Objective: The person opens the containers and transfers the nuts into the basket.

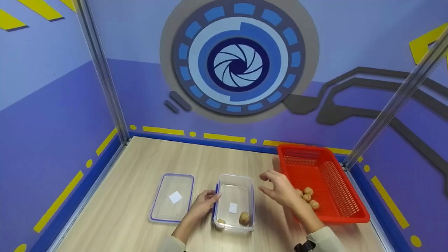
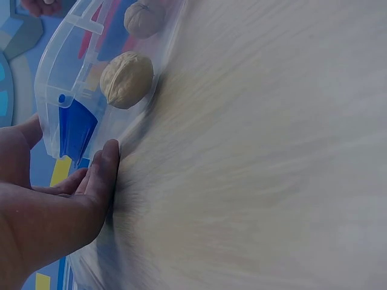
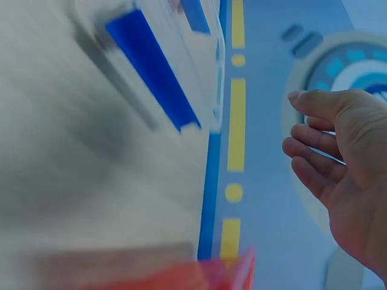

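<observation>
A clear plastic food container with blue side clips stands lidless in front of me in the head view. Two walnuts lie at its near end, one walnut in the right corner and another walnut in the left. My left hand grips the container's left side, thumb at the rim and fingers against the outer wall. In the left wrist view both walnuts show through the wall. My right hand hovers between the container and the red basket, fingers loosely bent with nothing in them.
Several walnuts are gathered at the left side of the basket, partly hidden by my right forearm. The container's blue-edged lid lies flat left of my left hand. Printed panels and metal posts bound the wooden table.
</observation>
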The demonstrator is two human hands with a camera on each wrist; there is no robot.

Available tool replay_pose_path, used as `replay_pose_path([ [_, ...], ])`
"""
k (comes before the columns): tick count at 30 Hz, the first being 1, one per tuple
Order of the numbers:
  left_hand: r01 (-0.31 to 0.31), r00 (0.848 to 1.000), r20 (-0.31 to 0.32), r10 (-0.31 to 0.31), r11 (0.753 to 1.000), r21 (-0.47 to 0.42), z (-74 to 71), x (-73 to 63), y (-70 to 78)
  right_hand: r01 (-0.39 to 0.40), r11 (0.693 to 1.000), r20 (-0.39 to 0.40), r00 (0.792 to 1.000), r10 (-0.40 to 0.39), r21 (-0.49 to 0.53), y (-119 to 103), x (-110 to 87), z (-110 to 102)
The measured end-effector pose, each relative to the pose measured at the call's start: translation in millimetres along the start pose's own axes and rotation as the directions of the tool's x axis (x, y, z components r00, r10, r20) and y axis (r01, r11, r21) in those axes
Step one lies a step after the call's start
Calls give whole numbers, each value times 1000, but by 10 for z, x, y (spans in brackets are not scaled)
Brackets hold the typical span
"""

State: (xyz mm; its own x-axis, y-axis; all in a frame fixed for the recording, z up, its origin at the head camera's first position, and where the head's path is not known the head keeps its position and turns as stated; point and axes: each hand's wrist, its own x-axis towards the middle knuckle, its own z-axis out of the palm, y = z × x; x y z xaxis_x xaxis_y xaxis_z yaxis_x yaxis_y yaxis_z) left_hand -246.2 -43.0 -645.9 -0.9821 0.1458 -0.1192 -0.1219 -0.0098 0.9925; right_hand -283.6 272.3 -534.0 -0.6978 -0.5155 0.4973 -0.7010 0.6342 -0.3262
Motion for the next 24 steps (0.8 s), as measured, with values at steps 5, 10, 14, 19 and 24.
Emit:
replay_pose_path([
  [5, 5, 1000, -18, -5, 1000, 16, 10, -1, 9, -30, 999, 87, 996, 28, 19, -197, 46, 174],
  [10, -5, 1000, -30, 7, 999, 54, 1, 6, 11, -24, 996, 157, 988, 11, 83, -371, 73, 377],
  [14, -12, 999, -30, 14, 998, 61, 0, 14, 8, 9, 990, 178, 983, -35, 142, -495, 73, 560],
  [19, -19, 1000, -23, 20, 998, 63, 11, 28, -5, 81, 981, 176, 978, -112, 177, -623, 30, 798],
  [24, -21, 1000, -18, 23, 998, 66, 8, 28, -17, 145, 971, 208, 961, -184, 191, -738, -49, 1006],
])
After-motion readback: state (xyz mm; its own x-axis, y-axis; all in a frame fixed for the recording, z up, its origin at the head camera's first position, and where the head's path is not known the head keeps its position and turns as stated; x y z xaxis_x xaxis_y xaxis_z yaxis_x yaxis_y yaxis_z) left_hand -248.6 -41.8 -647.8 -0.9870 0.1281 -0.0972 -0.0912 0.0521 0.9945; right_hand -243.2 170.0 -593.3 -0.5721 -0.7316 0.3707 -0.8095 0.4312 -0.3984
